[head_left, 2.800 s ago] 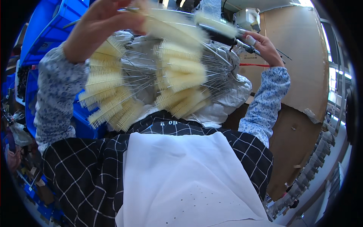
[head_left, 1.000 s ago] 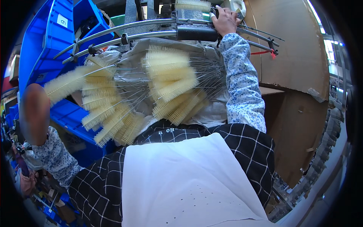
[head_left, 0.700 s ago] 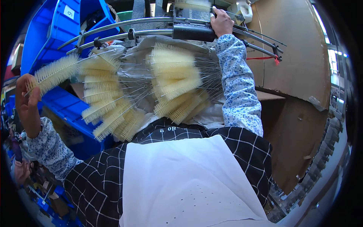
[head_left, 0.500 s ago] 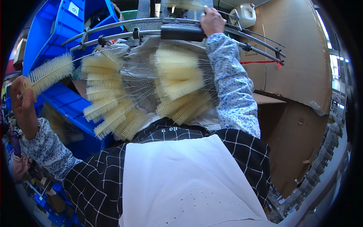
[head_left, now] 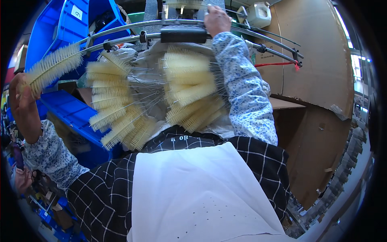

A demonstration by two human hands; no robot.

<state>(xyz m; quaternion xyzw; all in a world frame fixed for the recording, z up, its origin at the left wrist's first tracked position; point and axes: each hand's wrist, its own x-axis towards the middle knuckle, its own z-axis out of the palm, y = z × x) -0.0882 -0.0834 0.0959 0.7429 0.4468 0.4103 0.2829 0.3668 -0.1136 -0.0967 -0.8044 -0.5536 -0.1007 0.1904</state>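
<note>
At the far left, my left hand (head_left: pixel 25 97) is closed round the end of a cream-bristled bottle brush (head_left: pixel 56 67), which slants up to the right toward the rails. My right hand (head_left: pixel 218 21) is wrapped over the right end of a sliding carriage with a black roller (head_left: pixel 183 35), on two curved metal rails (head_left: pixel 121 39). Part of another cream brush (head_left: pixel 184 3) shows in the carriage at the top edge. Two piles of similar brushes, a left one (head_left: pixel 111 97) and a right one (head_left: pixel 189 76), lie before me, their wire stems crossing in between.
Blue plastic bins (head_left: pixel 60 32) stand at the left, with another blue bin (head_left: pixel 72 117) lower down. Large cardboard sheets (head_left: pixel 314 60) rise on the right. A white jug (head_left: pixel 259 15) is behind the rails, and a red string (head_left: pixel 278 64) is tied at their right end.
My right hand and the carriage have slid left along the rails. My left hand and its brush have risen slightly. The brush piles stay in place.
</note>
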